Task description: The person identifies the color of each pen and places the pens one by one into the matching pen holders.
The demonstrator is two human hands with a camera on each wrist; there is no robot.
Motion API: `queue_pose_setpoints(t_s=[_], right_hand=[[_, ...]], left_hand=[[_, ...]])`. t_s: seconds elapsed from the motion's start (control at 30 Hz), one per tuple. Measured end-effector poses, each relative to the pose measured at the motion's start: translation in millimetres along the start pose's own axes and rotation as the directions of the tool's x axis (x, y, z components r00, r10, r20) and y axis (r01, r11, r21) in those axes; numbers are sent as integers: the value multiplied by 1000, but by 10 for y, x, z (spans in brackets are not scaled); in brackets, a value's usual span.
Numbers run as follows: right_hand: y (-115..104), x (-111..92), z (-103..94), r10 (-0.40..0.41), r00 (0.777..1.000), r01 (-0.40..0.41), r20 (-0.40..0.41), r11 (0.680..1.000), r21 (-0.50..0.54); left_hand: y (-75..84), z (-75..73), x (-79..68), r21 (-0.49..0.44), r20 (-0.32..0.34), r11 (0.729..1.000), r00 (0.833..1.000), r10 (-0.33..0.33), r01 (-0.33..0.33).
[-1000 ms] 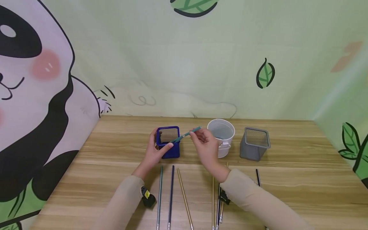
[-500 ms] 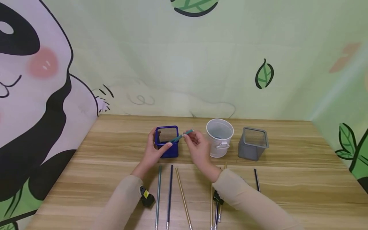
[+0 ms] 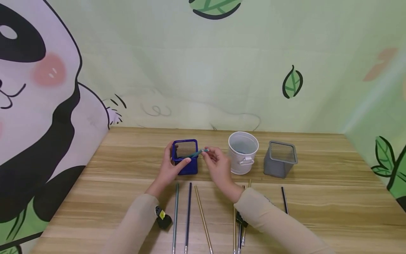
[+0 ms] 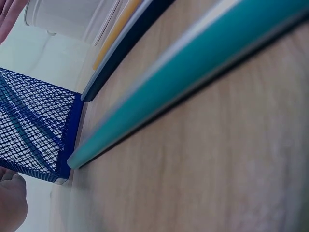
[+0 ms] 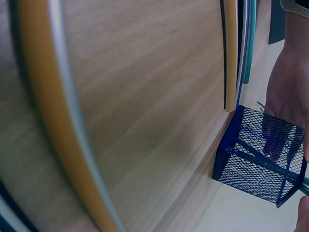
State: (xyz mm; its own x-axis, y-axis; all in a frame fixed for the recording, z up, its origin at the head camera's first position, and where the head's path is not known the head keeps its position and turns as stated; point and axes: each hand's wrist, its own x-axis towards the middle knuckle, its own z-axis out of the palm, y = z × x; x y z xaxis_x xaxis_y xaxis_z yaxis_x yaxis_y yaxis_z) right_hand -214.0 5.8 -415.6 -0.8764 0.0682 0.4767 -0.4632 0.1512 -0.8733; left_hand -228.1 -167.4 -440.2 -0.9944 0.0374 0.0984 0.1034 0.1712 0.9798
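Note:
My left hand (image 3: 171, 165) holds the blue mesh pen holder (image 3: 188, 167) by its left side, with the thumb across the front near the rim. Two teal paintbrushes (image 3: 197, 153) lean in it and stick out over its right rim. At the upper end of one, my right hand (image 3: 219, 165) pinches with thumb and fingers. Through the mesh in the right wrist view, the teal shafts (image 5: 265, 164) slant down inside the blue holder (image 5: 246, 179). Their lower tips are hard to make out.
A white bucket (image 3: 242, 158) and a grey mesh holder (image 3: 280, 164) stand to the right. On the wooden table lie a teal paintbrush (image 3: 176, 215), a dark blue one (image 3: 188, 215), a gold one (image 3: 203, 218), more under the right forearm, and a black one (image 3: 284, 199).
My right hand has moved left and slightly down, sliding the pinched teal paintbrush further into the blue holder. The left hand stays on the holder.

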Motion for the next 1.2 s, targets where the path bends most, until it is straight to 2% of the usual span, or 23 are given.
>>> queue_pose_setpoints(t_s=[0.13, 0.3, 0.6, 0.8, 0.97, 1.1, 1.2], right_hand=[[6, -22, -6, 3, 1000, -3, 0, 1000, 1], [8, -53, -15, 7, 1000, -7, 12, 1000, 8], [-26, -76, -39, 8, 1000, -8, 28, 1000, 7], [-42, -110, -37, 117, 993, -117, 12, 993, 5], [-105, -179, 4, 233, 973, -233, 2, 973, 13], [-159, -246, 55, 302, 952, -303, 52, 953, 9], [-205, -308, 92, 323, 940, -323, 110, 946, -22]], left_hand=[[-61, 25, 24, 5, -12, 1000, 999, 30, -30], [-75, 30, 23, -4, -11, 999, 999, 38, -38], [-24, -38, 23, 51, 23, 999, 1000, -12, 11], [-16, -50, 42, 52, 43, 999, 999, -15, 13], [-3, -59, 54, 68, 40, 998, 999, -1, -2], [-3, -68, 51, 75, 44, 997, 999, 1, -4], [-2, -79, 48, 80, 51, 997, 999, 3, -7]])
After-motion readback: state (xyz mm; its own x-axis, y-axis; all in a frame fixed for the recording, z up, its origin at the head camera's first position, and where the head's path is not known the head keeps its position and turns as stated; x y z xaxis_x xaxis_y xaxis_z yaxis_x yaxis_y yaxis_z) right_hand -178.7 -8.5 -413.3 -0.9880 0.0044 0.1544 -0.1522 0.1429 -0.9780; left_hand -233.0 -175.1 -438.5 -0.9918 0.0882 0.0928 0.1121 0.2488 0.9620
